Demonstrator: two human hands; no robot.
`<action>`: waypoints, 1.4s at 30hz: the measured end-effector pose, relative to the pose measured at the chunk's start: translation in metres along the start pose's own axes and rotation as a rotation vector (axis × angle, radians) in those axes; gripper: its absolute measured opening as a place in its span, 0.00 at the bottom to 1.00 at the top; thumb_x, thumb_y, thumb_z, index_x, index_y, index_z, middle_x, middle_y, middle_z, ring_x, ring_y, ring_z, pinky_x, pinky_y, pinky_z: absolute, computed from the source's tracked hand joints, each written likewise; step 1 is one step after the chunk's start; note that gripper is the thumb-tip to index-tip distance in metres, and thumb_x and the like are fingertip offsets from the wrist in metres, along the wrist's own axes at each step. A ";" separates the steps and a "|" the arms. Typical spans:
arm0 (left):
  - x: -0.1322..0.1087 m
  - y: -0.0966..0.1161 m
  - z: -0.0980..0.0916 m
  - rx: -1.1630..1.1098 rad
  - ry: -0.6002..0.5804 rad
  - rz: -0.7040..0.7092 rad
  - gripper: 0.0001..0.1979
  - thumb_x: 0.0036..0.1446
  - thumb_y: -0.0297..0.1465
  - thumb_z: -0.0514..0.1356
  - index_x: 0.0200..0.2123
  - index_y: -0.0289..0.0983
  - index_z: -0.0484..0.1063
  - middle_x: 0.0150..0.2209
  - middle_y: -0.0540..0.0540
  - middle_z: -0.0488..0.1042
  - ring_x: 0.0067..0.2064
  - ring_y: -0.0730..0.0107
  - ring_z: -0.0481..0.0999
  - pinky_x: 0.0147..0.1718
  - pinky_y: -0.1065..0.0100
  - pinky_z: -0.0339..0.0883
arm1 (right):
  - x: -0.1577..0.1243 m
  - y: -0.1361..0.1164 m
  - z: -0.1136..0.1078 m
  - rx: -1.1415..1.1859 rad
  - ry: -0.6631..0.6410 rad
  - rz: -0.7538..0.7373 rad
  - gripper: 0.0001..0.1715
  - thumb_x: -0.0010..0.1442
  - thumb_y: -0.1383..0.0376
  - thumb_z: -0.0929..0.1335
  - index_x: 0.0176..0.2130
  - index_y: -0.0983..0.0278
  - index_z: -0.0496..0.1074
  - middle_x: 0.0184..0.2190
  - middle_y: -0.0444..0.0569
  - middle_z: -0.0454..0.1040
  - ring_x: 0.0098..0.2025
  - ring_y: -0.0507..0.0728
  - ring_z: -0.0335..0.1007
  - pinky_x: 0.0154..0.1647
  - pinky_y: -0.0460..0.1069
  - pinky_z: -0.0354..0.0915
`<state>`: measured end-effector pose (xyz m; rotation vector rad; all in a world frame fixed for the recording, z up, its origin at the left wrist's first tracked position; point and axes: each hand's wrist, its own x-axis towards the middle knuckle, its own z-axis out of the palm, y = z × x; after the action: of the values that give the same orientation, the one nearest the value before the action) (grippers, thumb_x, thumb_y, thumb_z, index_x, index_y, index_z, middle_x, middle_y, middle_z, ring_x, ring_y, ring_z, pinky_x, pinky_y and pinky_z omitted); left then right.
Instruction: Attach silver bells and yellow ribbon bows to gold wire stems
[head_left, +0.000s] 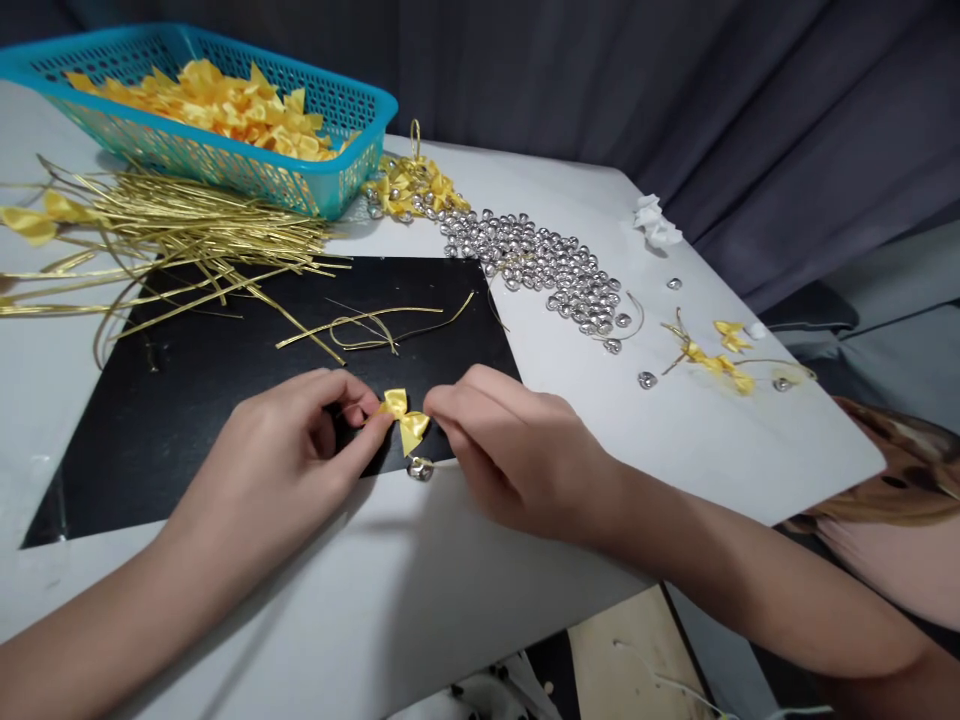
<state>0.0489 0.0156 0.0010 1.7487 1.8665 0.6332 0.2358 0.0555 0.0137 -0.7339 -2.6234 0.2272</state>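
A small yellow ribbon bow [406, 421] is held over the front edge of the black mat. My left hand [300, 440] pinches its left side between thumb and forefinger, and a thin strand shows by those fingertips. Just below the bow hangs a silver jingle bell [420, 469]. At the bow's right edge, my right hand [517, 450] has its fingers closed together; what they pinch is hidden. Several gold cords [360, 328] lie on the black mat [225, 400] beyond my hands, some of them curled.
A blue basket [352, 185] of yellow bows stands at the back left, with a pile of gold cords [195, 220] before it. Silver bells [540, 260] spread across the white table [720, 440]. Finished-looking bows with bells [416, 188] lie behind; loose bows [720, 368] and crumpled white tissue [656, 222] lie right.
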 end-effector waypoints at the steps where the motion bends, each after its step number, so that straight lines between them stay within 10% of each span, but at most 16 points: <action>1: 0.000 -0.002 0.001 -0.031 -0.003 -0.001 0.11 0.52 0.40 0.57 0.29 0.39 0.70 0.22 0.52 0.70 0.21 0.73 0.65 0.20 0.73 0.57 | 0.000 0.000 0.002 0.017 0.034 0.013 0.12 0.60 0.74 0.57 0.36 0.68 0.68 0.28 0.45 0.65 0.25 0.48 0.57 0.22 0.43 0.54; 9: -0.001 -0.002 0.000 -0.154 -0.078 0.102 0.17 0.55 0.37 0.56 0.47 0.40 0.68 0.29 0.52 0.71 0.25 0.74 0.68 0.20 0.75 0.61 | 0.002 0.003 0.004 0.332 0.301 0.097 0.06 0.62 0.74 0.60 0.36 0.68 0.66 0.31 0.45 0.68 0.28 0.46 0.61 0.28 0.42 0.59; 16: 0.002 -0.003 0.000 -0.037 -0.104 0.242 0.11 0.54 0.40 0.58 0.34 0.39 0.75 0.31 0.50 0.71 0.25 0.75 0.67 0.19 0.75 0.58 | 0.003 0.000 0.003 0.502 0.345 0.214 0.05 0.62 0.72 0.61 0.36 0.67 0.65 0.23 0.40 0.60 0.23 0.46 0.54 0.28 0.44 0.59; 25: 0.003 0.002 -0.002 -0.362 -0.113 0.027 0.08 0.52 0.37 0.60 0.27 0.39 0.73 0.27 0.53 0.75 0.27 0.76 0.71 0.22 0.80 0.61 | 0.002 0.002 0.011 0.392 0.408 0.191 0.05 0.63 0.72 0.60 0.36 0.65 0.63 0.32 0.46 0.67 0.33 0.48 0.64 0.30 0.44 0.61; 42: 0.007 0.005 -0.002 -0.534 -0.119 -0.155 0.05 0.43 0.34 0.65 0.25 0.39 0.77 0.21 0.53 0.76 0.23 0.78 0.72 0.18 0.83 0.60 | -0.003 0.012 0.019 0.185 0.079 -0.009 0.09 0.60 0.73 0.58 0.38 0.67 0.64 0.30 0.45 0.65 0.27 0.48 0.59 0.25 0.41 0.57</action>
<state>0.0510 0.0226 0.0060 1.2559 1.5485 0.8515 0.2354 0.0637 -0.0078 -0.6542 -2.4901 0.4229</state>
